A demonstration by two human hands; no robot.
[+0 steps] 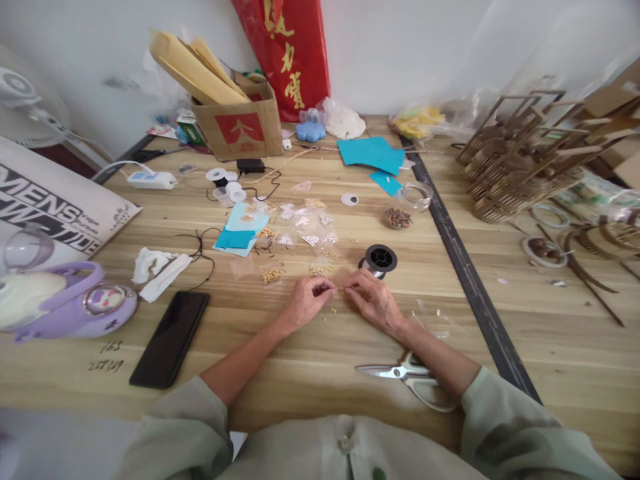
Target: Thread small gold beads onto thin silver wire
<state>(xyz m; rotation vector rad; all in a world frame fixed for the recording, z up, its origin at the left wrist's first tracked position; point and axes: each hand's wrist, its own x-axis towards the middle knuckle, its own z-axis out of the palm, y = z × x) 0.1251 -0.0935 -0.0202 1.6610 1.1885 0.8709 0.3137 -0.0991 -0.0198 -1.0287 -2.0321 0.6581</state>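
Note:
My left hand (309, 298) and my right hand (374, 299) face each other low over the table, fingertips pinched and a small gap apart. Whatever sits in either pinch is too small to make out. Just behind my right hand stands a black spool (381, 259) wound with clear line. Gold beads (272, 275) lie in a small pile left of my left hand, and more gold beads (319, 271) are right behind its fingers. A few tiny gold rings (333, 310) rest on the wood between my wrists. White-handled scissors (400, 372) lie partly under my right forearm.
Small plastic bags of beads (311, 227) and blue cards (240, 230) spread beyond my hands. A black phone (170, 340) and a purple bottle (75, 300) are at left. Brown woven baskets (525, 160) crowd the right, past a dark strip (465, 287). At the back stands a cardboard box (240, 127).

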